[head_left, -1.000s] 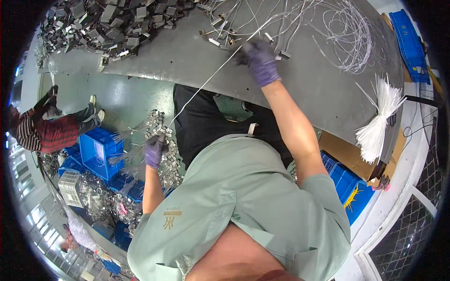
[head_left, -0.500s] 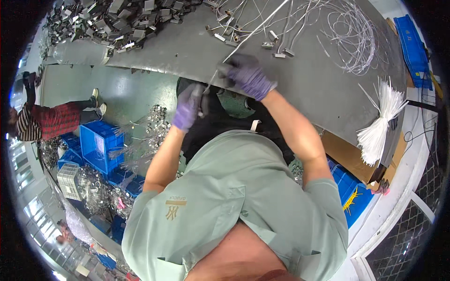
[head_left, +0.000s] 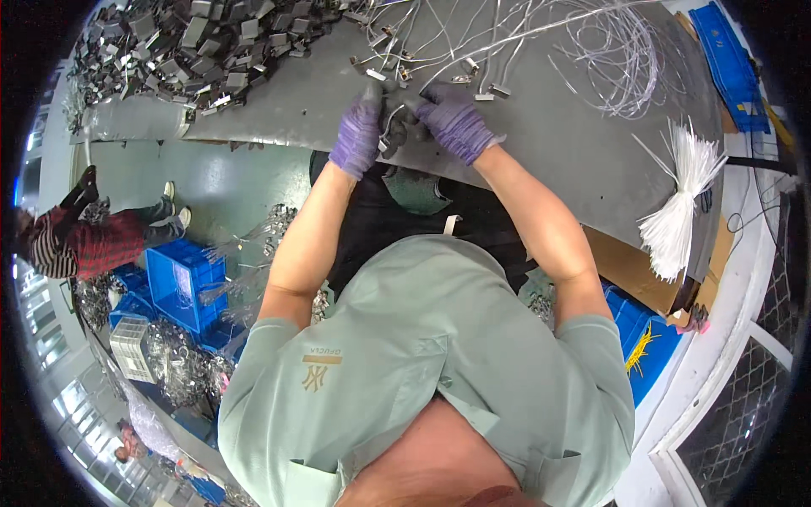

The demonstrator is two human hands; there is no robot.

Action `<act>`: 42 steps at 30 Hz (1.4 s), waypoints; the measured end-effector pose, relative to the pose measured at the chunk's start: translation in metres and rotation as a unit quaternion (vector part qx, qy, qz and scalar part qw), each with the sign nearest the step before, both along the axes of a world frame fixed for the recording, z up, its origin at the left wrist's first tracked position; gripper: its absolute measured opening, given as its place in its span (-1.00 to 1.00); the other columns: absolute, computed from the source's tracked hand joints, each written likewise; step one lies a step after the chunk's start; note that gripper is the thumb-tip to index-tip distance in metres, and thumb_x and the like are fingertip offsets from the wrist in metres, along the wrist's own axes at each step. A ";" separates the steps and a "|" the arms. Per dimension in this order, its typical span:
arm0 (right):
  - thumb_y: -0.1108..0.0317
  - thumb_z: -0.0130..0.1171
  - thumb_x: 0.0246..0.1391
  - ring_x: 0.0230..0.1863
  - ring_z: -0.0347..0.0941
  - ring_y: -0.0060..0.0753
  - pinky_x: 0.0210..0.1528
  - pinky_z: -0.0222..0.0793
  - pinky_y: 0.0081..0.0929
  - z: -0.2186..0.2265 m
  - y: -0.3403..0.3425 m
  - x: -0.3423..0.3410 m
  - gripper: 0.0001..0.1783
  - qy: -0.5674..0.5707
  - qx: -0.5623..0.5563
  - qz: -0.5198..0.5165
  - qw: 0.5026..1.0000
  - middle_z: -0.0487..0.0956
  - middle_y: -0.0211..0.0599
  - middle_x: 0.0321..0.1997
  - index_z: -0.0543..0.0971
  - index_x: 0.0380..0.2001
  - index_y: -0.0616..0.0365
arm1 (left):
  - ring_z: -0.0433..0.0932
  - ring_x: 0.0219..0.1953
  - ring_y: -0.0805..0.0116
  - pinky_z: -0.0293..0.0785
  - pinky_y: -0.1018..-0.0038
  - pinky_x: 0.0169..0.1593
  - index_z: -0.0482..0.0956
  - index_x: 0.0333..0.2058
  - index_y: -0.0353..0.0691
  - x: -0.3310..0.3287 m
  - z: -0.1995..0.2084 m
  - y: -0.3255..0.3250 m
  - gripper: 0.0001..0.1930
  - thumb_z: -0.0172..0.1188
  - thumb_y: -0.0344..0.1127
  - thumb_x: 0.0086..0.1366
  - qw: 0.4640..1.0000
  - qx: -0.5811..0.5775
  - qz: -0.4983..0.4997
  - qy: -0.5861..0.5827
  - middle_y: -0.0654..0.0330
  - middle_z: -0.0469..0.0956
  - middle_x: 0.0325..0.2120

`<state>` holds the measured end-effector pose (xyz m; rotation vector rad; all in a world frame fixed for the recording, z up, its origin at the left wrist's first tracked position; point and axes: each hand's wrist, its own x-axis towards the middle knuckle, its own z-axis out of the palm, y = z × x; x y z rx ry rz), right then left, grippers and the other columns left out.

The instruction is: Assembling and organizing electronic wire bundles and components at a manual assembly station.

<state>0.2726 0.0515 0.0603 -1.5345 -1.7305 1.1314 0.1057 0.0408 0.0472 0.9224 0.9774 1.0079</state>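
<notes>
Both my hands wear purple gloves with dark grey fingers and are close together at the table's near edge. A pale cable (head_left: 528,35) runs from my right hand (head_left: 456,125) up and away to the right. The fingers of that hand are closed around it. A short bent stretch of the cable shows between the hands, with a small metal connector (head_left: 383,144) at its lower end. My left hand (head_left: 358,135) is closed on this end, its fingertips partly hidden. Beyond my fingers lie several cable ends with metal connectors (head_left: 483,97).
A heap of grey metal-cased parts (head_left: 203,51) covers the table's far left. Coiled clear cable (head_left: 621,72) lies at the far right, nearer a bundle of white ties (head_left: 683,203). Blue crates (head_left: 182,283) stand on the floor at left, near another person (head_left: 101,232).
Both hands have moved up and forward over the table edge and come closer together. The cable, stretched steeply between them before, now bends between them and slants further right.
</notes>
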 end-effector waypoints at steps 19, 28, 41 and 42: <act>0.10 0.05 -0.09 -0.09 0.45 0.05 -0.05 0.36 -0.19 -0.069 0.010 0.347 -0.59 -0.382 0.022 -0.382 0.841 0.55 -0.03 -0.17 0.54 -0.15 -0.02 | 0.41 -0.11 -0.11 0.36 0.15 -0.06 0.44 -0.08 -0.08 -0.051 -0.057 0.103 -0.62 0.16 -0.38 0.06 0.679 0.329 -0.053 0.654 -0.03 0.43 -0.12; 0.27 -0.08 -0.01 0.03 0.39 0.01 0.06 0.30 -0.16 -0.057 0.020 0.342 -0.60 -0.419 -0.038 -0.225 0.879 0.48 -0.08 -0.01 0.50 -0.06 -0.05 | 0.42 -0.15 -0.15 0.36 0.17 -0.07 0.47 -0.15 -0.20 -0.075 -0.054 0.095 -0.63 0.22 -0.28 0.03 0.708 0.329 -0.054 0.622 -0.13 0.46 -0.20; 0.31 -0.03 -0.08 -0.12 0.44 0.08 -0.10 0.36 -0.18 -0.033 -0.052 0.319 -0.61 -0.444 -0.047 -0.024 0.894 0.51 0.06 -0.17 0.51 -0.13 0.13 | 0.45 -0.16 -0.13 0.37 0.16 -0.06 0.48 -0.16 -0.22 -0.085 -0.053 0.090 -0.58 0.19 -0.10 0.04 0.697 0.252 -0.080 0.667 -0.14 0.51 -0.28; 0.29 -0.02 -0.09 -0.13 0.44 0.09 -0.11 0.36 -0.18 -0.023 -0.062 0.321 -0.62 -0.458 -0.068 -0.016 0.886 0.52 0.07 -0.20 0.52 -0.15 0.14 | 0.46 -0.20 -0.16 0.39 0.17 -0.09 0.49 -0.18 -0.23 -0.085 -0.040 0.085 -0.59 0.19 -0.10 0.04 0.725 0.253 -0.086 0.635 -0.14 0.52 -0.31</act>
